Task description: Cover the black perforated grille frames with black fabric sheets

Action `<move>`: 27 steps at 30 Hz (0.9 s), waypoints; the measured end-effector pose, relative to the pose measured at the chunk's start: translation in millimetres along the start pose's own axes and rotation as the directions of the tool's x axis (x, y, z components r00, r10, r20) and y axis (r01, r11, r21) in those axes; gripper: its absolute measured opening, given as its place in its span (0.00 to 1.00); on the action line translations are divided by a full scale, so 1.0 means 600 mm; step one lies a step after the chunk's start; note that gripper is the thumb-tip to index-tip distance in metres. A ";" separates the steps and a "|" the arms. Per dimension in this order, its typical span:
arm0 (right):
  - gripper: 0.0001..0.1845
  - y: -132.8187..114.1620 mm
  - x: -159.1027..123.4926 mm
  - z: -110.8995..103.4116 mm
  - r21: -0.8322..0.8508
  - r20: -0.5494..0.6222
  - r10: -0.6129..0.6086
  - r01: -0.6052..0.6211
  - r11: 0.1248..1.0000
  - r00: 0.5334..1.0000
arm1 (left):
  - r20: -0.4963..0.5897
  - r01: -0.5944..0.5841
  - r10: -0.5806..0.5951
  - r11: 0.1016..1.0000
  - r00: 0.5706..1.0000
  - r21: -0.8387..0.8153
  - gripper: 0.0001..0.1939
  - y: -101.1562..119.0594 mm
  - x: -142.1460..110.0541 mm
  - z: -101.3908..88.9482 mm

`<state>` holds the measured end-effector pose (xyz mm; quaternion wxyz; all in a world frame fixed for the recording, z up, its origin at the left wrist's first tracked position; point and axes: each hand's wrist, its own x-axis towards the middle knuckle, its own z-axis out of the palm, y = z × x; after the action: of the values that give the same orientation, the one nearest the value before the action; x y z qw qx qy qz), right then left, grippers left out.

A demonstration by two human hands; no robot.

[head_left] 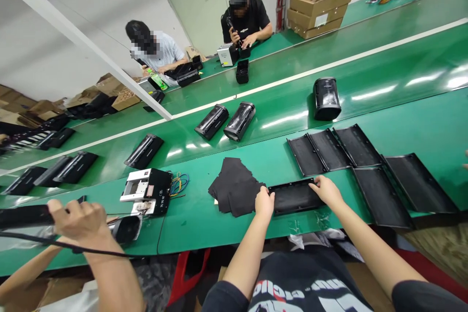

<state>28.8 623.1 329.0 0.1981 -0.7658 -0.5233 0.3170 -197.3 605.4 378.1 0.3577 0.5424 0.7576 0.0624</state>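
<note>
A shallow black plastic panel (295,197) with a raised rim lies in front of me at the bench edge, its inner side up. My left hand (264,203) is closed on its left end, thumb along the rim. At the upper right corner my right hand (326,191) pinches the rim between thumb and fingers. Thin black sheets (236,186) are fanned in a loose pile just left of my left hand. Several similar black panels, one a nearby panel (304,154), lie to the right and beyond my right hand.
Black rounded housings, such as one upright housing (326,99), stand or lie along the green conveyor (278,124). Left is a white-and-black machine (148,191) with coiled wires. A co-worker's hand (78,219) holds a black tool nearby. Two people work across the line near cardboard trays (318,12).
</note>
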 end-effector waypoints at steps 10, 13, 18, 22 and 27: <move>0.13 0.031 -0.047 -0.025 0.371 0.135 -0.019 -0.033 0.928 0.991 | 0.011 -0.061 0.060 0.993 0.998 0.103 0.07 0.016 -0.001 -0.002; 0.15 0.038 -0.073 -0.034 0.472 0.117 0.016 -0.070 0.879 0.993 | 0.014 -0.112 0.111 0.985 0.994 0.133 0.08 0.019 -0.015 -0.019; 0.21 0.078 -0.158 -0.040 0.653 -0.007 0.228 -0.168 0.739 0.974 | -0.047 -0.230 0.272 0.883 0.961 0.408 0.22 -0.023 -0.050 -0.054; 0.21 0.123 -0.224 -0.024 0.873 -0.047 0.500 -0.208 0.442 0.865 | 0.024 -0.329 0.383 0.757 0.923 0.565 0.34 -0.063 -0.058 -0.049; 0.21 0.144 -0.252 -0.017 0.945 -0.104 0.581 -0.102 0.312 0.807 | 0.005 -0.381 0.478 0.692 0.878 0.613 0.30 -0.074 -0.044 -0.038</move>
<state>55.9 450.6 323.4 0.6167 -0.6735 -0.0240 0.4068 -241.7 570.9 385.9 0.0837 0.7823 0.6148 -0.0551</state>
